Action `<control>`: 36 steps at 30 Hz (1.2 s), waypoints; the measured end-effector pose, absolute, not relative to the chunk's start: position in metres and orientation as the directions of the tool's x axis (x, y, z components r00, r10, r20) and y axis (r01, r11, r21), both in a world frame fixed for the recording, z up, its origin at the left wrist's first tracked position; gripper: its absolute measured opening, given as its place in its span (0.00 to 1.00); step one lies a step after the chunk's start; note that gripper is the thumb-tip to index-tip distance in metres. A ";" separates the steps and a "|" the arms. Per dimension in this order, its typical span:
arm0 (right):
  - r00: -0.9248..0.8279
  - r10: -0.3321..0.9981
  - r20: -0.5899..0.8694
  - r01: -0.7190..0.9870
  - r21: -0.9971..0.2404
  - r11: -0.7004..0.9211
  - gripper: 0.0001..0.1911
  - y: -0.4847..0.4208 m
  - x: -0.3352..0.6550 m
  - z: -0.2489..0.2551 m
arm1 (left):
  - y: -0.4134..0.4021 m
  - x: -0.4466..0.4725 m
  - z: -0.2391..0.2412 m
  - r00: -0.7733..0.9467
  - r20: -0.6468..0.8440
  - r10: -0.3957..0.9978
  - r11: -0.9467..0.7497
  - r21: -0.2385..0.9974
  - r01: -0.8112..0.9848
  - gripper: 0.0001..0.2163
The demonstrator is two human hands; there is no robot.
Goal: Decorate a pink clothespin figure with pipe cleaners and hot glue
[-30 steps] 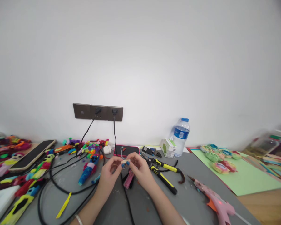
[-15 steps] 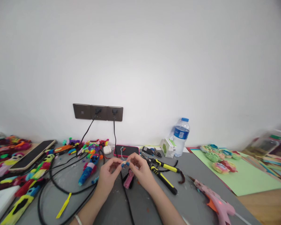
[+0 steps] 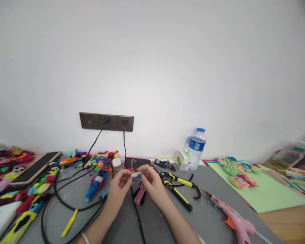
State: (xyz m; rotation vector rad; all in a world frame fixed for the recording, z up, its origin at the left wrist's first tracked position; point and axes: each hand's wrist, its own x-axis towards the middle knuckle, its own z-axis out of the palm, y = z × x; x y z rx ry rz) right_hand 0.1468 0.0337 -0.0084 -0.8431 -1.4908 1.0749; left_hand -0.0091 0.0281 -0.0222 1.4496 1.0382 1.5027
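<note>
My left hand and my right hand meet over the grey table. Between their fingertips they pinch a small cream-coloured piece, too small for me to name. Blue shows at the thumb tips; whether it belongs to the piece or the nails I cannot make out. Just below the fingers lies a pink and black fuzzy figure, partly covered by my right hand. A blue fuzzy pipe-cleaner figure rests left of my left hand. Right of my right hand are yellow-and-black handled pliers.
A black cable runs beneath my hands. Coloured pipe-cleaner pieces and a phone lie left. A pink-cased phone, a small box and a water bottle stand behind. A pink glue gun and green paper are right.
The small piece has turned between my fingertips, so more of its cream side shows. My right thumb has shifted slightly; both hands stay in the same place.
</note>
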 end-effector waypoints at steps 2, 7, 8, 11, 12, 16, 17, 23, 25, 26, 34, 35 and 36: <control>-0.186 0.923 0.337 -0.016 -0.940 0.340 0.12 0.033 0.147 -0.008 | 0.029 -0.009 -0.024 -0.035 0.351 0.936 -0.352 0.936 -0.010 0.10; -0.203 0.909 0.365 0.052 -0.923 0.382 0.07 0.031 0.147 -0.003 | 0.029 -0.010 -0.026 -0.023 0.332 0.943 -0.332 0.943 0.001 0.12; -0.208 0.905 0.371 0.052 -0.920 0.389 0.06 0.031 0.147 -0.002 | 0.029 -0.010 -0.026 -0.024 0.329 0.944 -0.328 0.944 0.012 0.11; -0.214 0.902 0.374 0.037 -0.920 0.390 0.07 0.031 0.147 -0.004 | 0.028 -0.010 -0.022 -0.027 0.335 0.942 -0.333 0.942 0.044 0.11; -0.211 0.904 0.372 0.027 -0.922 0.386 0.08 0.032 0.147 -0.005 | 0.027 -0.010 -0.021 -0.029 0.340 0.940 -0.338 0.940 0.051 0.10; -0.211 0.914 0.345 -0.005 -0.936 0.353 0.13 0.033 0.147 -0.008 | 0.026 -0.009 -0.018 -0.037 0.354 0.934 -0.351 0.934 0.066 0.10; -0.216 0.916 0.337 -0.004 -0.939 0.344 0.13 0.033 0.147 -0.008 | 0.026 -0.009 -0.018 -0.038 0.356 0.934 -0.353 0.933 0.068 0.10; -0.217 0.930 0.298 0.007 -0.952 0.307 0.13 0.032 0.147 -0.006 | 0.027 -0.011 -0.022 -0.019 0.364 0.931 -0.362 0.929 0.080 0.09; -0.215 0.930 0.297 0.018 -0.951 0.308 0.13 0.031 0.147 -0.005 | 0.028 -0.011 -0.023 -0.021 0.365 0.931 -0.363 0.929 0.071 0.09; -0.217 0.931 0.294 0.023 -0.952 0.306 0.12 0.031 0.148 -0.004 | 0.028 -0.011 -0.023 -0.022 0.363 0.932 -0.361 0.930 0.067 0.10; -0.219 0.924 0.312 0.015 -0.946 0.323 0.12 0.032 0.147 -0.005 | 0.027 -0.011 -0.020 -0.033 0.365 0.930 -0.362 0.928 0.084 0.10; -0.221 0.923 0.315 0.011 -0.945 0.326 0.12 0.032 0.147 -0.005 | 0.027 -0.010 -0.019 -0.031 0.363 0.931 -0.359 0.929 0.086 0.10; -0.224 0.920 0.322 0.007 -0.943 0.332 0.13 0.032 0.146 -0.006 | 0.027 -0.010 -0.019 -0.031 0.362 0.932 -0.358 0.930 0.087 0.10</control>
